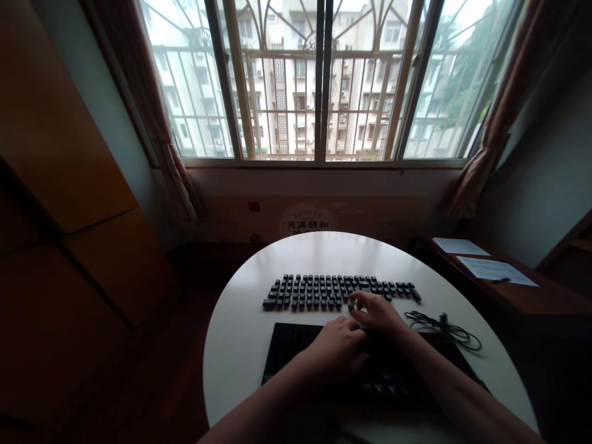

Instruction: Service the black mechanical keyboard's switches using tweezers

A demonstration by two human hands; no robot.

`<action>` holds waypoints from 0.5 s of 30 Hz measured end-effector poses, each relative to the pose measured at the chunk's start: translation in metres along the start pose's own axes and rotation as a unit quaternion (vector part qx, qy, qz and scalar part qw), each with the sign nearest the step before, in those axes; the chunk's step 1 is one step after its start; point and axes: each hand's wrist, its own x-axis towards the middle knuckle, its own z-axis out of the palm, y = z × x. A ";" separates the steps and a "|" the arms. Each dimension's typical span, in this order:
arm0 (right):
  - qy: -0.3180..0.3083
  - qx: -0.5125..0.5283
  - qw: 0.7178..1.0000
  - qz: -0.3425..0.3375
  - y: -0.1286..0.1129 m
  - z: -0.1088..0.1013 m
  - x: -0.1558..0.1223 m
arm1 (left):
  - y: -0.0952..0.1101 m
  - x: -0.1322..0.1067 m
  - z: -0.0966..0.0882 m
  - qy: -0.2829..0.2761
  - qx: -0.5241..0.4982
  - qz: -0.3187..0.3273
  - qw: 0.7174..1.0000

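Note:
A round white table (pixel 240 333) carries rows of loose black keycaps (pixel 324 290) laid out in keyboard order. Nearer me lies a black keyboard base (pixel 289 351). My left hand (pixel 337 348) rests curled on the base, fingers bent down; whether it holds anything is hidden. My right hand (pixel 377 311) reaches to the front row of keycaps and pinches one black keycap (pixel 351 304) between its fingertips.
A coiled black cable (pixel 444 330) lies right of my hands. A dark side desk (pixel 509 290) with white papers (pixel 494 269) stands at the right. A barred window (pixel 319 80) with curtains is ahead; a wooden cabinet (pixel 69 185) is on the left.

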 end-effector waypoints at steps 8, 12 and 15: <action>-0.007 0.000 1.000 -0.027 0.001 -0.001 0.000 | -0.001 -0.001 0.000 -0.002 0.000 0.000 1.000; -0.011 -0.012 0.999 -0.041 0.000 0.001 0.000 | -0.002 -0.002 0.002 0.007 0.001 0.008 1.000; -0.016 -0.020 0.999 -0.045 0.000 0.003 -0.001 | -0.002 -0.002 0.002 -0.001 0.002 0.007 1.000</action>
